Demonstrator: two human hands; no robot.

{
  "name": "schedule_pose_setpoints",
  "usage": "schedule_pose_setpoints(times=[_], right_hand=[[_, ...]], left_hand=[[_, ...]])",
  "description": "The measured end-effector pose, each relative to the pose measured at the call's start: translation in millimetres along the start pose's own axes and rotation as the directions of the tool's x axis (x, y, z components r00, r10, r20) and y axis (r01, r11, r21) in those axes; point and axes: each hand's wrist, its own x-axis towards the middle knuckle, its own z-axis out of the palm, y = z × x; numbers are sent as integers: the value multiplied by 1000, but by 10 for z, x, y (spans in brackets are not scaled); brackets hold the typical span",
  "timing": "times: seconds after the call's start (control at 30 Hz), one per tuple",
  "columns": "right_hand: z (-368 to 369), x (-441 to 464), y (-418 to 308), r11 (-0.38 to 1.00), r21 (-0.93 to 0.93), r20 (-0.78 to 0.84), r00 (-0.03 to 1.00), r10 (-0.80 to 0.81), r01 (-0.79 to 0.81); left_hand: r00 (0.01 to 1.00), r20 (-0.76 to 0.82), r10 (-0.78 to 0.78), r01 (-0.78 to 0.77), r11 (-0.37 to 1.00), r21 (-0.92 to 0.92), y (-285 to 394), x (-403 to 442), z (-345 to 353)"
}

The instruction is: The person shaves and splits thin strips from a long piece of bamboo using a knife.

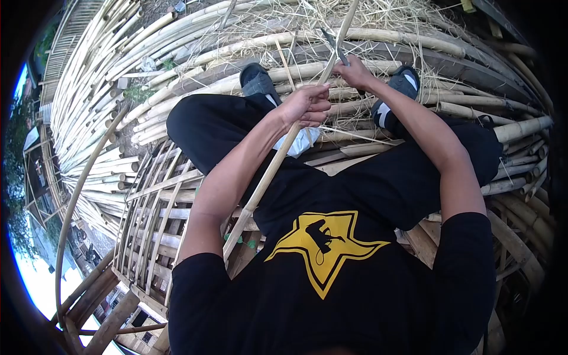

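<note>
The stick [264, 178] slants across the lap, its long axis running from beside the left upper arm, up and away past the feet, tipped rightward. The left hand [305, 107] wraps its middle; the right hand [354, 73] grips a knife [339, 52], whose blade touches or nearly touches the stick, I cannot tell which. Shavings [387, 16] litter bamboo poles [438, 46] ahead; a slatted rack [165, 185] stands left, outdoors.

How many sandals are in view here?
2. One sandal is up and to the left of the left hand; the other sandal is to the right of the right hand. Others may be hidden.
</note>
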Motion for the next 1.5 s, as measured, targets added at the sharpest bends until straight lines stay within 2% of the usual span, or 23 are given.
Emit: schedule_pose_setpoints(times=[0.07, 0.1, 0.13, 0.17, 0.2, 0.23, 0.3, 0.37, 0.43, 0.47, 0.63, 0.7, 0.73, 0.77, 0.8, 0.83, 0.87, 0.9, 0.97, 1.17, 1.23, 1.37, 1.5], right_hand=[[-53, -49, -104, 970, -231, -25, 997, 69, -73], [-115, -31, -183, 970, -233, -30, 997, 65, -71], [-168, -38, -239, 915, -392, 14, 993, 114, -99], [-191, -54, -291, 832, -543, 54, 984, 170, -114], [-201, -20, -297, 751, -644, 63, 968, 241, -145], [-205, -13, -289, 748, -648, 65, 968, 240, -142], [-210, -9, -297, 667, -728, 65, 953, 297, -158], [-250, 24, -335, 636, -755, 66, 948, 312, -157], [-321, 10, -511, 603, -783, 66, 943, 327, -154], [-357, -32, -620, 576, -804, 42, 952, 304, -149], [-347, -76, -927, 485, -873, 21, 991, 131, -46], [-362, -94, -971, 490, -871, 19, 995, 99, -33], [-395, -83, -956, 529, -846, -17, 995, 101, -68], [-429, -79, -937, 563, -820, -48, 993, 105, -100], [-445, -64, -875, 601, -791, -63, 993, 101, -112], [-467, -51, -849, 598, -794, -64, 993, 96, -109], [-485, -43, -828, 609, -784, -28, 987, 157, -119], [-483, -50, -775, 620, -774, 14, 975, 221, -130], [-475, -5, -547, 629, -771, 40, 978, 205, -100], [-294, -11, -134, 769, -632, 24, 989, 146, -98], [-166, -68, -154, 895, -403, -84, 981, 175, -194], [-60, -73, -55, 945, -278, -27, 985, 169, -170], [-41, -23, 8, 934, -328, -45, 990, 130, -138]], left_hand=[[1000, 11, 10, -10, 999, 33, -66, 117, -145], [958, -222, 182, -59, 882, 467, -153, 280, -313], [840, -345, 419, 28, 602, 798, -210, 353, -345], [839, -348, 418, 26, 609, 793, -291, 415, -371], [805, -320, 500, 90, 429, 899, -299, 423, -315], [773, -272, 574, 165, 232, 959, -295, 422, -270], [780, -314, 541, 173, 296, 939, -260, 405, -231], [829, -209, 519, 134, 178, 975, -242, 375, -236], [826, -244, 507, 204, 134, 970, -317, 416, -264], [824, -280, 493, 273, 89, 958, -380, 441, -276], [809, -198, 553, 256, -30, 966, -537, 448, -251], [857, -143, 495, 199, -62, 978, -426, 469, -355], [796, 52, 603, 55, -157, 986, -427, 478, -446], [795, 50, 604, 57, -157, 986, -430, 503, -488], [847, -221, 484, 53, 337, 940, -329, 467, -415], [886, -393, 247, 87, 744, 663, -193, 430, -320], [926, -365, 94, 76, 903, 424, -85, 299, -143], [926, -367, 94, 75, 904, 421, -78, 291, -160], [974, -228, -13, 78, 956, 281, -53, 289, -203], [997, -42, -71, 73, 995, 67, -29, 211, -88], [998, -5, -65, 65, 997, 41, -19, 201, -73], [995, 72, -62, 65, 997, -41, -33, 156, -48], [999, -36, -32, 37, 991, 131, -56, 232, -109]])
